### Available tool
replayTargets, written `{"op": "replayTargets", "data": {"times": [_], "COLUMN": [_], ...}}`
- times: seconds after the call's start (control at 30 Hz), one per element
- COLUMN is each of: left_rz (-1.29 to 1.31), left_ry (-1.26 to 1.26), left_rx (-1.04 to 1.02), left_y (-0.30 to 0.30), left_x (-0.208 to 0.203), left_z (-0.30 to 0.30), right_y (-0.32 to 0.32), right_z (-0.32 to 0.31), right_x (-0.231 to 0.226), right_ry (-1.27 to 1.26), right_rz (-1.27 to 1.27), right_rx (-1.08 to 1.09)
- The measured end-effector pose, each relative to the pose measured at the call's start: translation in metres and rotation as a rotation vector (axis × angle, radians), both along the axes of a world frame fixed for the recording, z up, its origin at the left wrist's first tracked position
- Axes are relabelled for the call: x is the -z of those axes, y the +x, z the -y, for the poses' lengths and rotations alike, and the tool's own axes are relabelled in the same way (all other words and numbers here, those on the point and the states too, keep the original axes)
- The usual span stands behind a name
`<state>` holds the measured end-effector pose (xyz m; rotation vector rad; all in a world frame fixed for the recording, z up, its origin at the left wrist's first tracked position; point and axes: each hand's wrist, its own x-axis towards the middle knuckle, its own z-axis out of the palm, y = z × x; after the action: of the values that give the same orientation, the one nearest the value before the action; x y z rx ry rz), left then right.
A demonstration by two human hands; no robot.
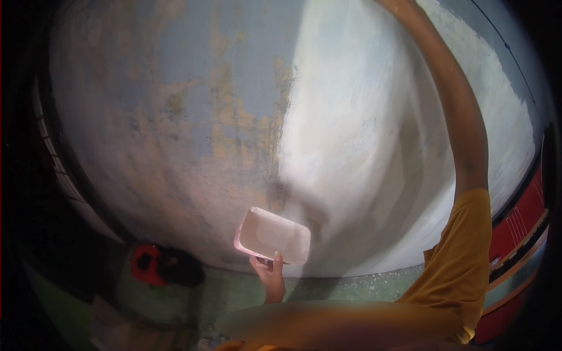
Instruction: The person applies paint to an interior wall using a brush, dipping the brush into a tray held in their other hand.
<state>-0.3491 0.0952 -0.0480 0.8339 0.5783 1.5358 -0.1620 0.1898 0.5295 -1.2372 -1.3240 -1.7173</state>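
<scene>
My left hand (271,279) grips the near rim of a shallow rectangular tub (273,235), its thumb over the edge and its fingers underneath. The tub is off-white inside, pinkish along its outer side, and tilted so that its inside shows. My right arm (462,117) stretches up in front of the wall. Only the base of my right hand (401,4) shows at the top edge; its fingers, and anything in them, are out of the picture. Behind both arms stands a wall, with fresh white paint (345,105) on the right and worn, patchy grey-blue paint (175,99) on the left.
A red and black object (167,266), too dark to name, lies on the green floor (228,292) at the lower left. A dark cable (508,48) runs along the upper right. Red items (518,225) stand at the right edge. White specks dot the floor by the wall.
</scene>
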Motion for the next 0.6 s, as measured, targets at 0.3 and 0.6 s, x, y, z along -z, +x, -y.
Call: {"op": "replayTargets", "data": {"times": [0.3, 0.6], "left_rz": [-0.020, -0.005], "left_ry": [-0.041, -0.010], "left_rx": [-0.028, 0.017], "left_y": [0.004, 0.009], "left_x": [0.003, 0.004], "left_z": [-0.006, -0.009], "right_y": [-0.006, 0.023], "right_z": [-0.010, -0.009], "right_x": [0.224, -0.004], "right_ry": [-0.927, -0.177], "right_rz": [0.242, -0.046], "right_rx": [-0.041, 0.095]}}
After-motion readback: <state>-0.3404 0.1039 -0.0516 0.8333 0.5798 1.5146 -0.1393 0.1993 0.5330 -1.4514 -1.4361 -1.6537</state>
